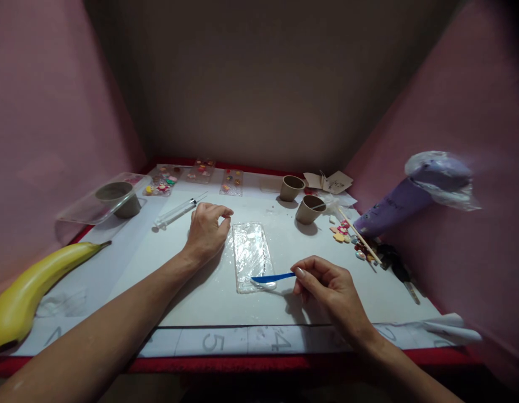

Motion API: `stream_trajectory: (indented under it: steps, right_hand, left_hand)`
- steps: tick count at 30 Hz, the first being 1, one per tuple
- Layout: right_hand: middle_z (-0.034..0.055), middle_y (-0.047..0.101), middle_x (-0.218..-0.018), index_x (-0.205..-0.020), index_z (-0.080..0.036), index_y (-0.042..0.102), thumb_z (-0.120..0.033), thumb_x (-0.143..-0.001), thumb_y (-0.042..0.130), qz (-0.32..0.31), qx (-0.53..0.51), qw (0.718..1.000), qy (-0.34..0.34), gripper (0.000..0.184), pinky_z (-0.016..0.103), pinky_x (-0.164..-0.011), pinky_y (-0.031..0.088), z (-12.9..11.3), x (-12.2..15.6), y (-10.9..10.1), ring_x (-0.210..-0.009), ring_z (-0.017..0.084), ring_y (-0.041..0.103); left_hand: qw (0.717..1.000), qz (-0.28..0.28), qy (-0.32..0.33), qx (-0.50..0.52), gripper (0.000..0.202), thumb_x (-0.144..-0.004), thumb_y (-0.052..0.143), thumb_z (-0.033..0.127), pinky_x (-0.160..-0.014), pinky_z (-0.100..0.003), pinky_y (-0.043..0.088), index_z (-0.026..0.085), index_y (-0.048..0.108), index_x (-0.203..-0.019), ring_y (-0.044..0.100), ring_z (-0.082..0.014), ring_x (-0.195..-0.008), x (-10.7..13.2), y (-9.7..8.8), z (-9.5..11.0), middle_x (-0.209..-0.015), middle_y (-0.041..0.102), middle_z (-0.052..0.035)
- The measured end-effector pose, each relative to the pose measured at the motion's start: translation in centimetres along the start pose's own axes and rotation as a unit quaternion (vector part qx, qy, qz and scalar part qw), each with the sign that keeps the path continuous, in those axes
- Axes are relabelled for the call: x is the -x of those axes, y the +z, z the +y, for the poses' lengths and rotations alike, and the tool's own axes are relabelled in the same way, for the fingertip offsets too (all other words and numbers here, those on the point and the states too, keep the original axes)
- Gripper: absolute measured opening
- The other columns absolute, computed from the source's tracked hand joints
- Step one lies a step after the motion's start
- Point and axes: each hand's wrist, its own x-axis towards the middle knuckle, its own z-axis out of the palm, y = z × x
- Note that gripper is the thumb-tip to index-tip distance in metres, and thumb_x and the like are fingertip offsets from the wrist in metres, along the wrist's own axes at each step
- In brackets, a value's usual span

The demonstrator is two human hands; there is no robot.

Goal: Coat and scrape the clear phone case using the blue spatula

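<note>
A clear phone case (249, 252) lies flat on the white board, its surface shiny and wrinkled as if coated with something clear. In my right hand (326, 282) is a blue plastic knife (271, 277), pinched between thumb and fingers. Its blade reaches over the near end of the case; whether it touches the surface I cannot tell. My left hand (209, 228) rests on the board just left of the case, loosely curled, thumb and forefinger apart, with nothing visible in it. Beyond that hand lies a clear syringe (175, 214).
Decorated clear cases (232, 182) line the back. Two brown cups (308, 211) stand back right, near small colourful charms (341, 230) and a wooden stick (360, 236). A purple piping bag (393, 204) leans right. At left are a yellow banana (41, 285) and a cup under a clear lid (102, 204).
</note>
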Motion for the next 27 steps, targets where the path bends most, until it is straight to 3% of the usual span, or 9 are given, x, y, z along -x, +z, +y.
stream_trajectory:
  steps: [18, 27]
  right_hand:
    - [0.0001, 0.064, -0.060, -0.081, -0.017, 0.065, -0.031, -0.088, 0.059, -0.033, 0.040, 0.997, -0.062, 0.017, 0.023, -0.054, 0.044, 0.03, -0.89, 0.70, -0.053, 0.011, 0.053]
    - [0.0000, 0.064, -0.060, -0.082, -0.017, 0.065, -0.032, -0.089, 0.059, -0.038, 0.045, 0.996, -0.062, 0.018, 0.024, -0.054, 0.044, 0.14, -0.59, 0.74, -0.053, 0.011, 0.054]
  left_hand:
    - [1.000, 0.008, 0.006, -0.010, 0.016, -0.080, 0.055, 0.012, -0.091, -0.044, 0.042, 0.021, 0.068, -0.084, 0.053, -0.0244, -0.101, -0.08, 0.08, -0.03, -0.091, 0.069, -0.0037]
    - [1.000, 0.008, 0.006, -0.016, 0.016, -0.080, 0.055, 0.012, -0.091, -0.042, 0.043, 0.021, 0.068, -0.084, 0.054, -0.0237, -0.100, -0.10, 0.01, 0.05, -0.090, 0.069, -0.0023]
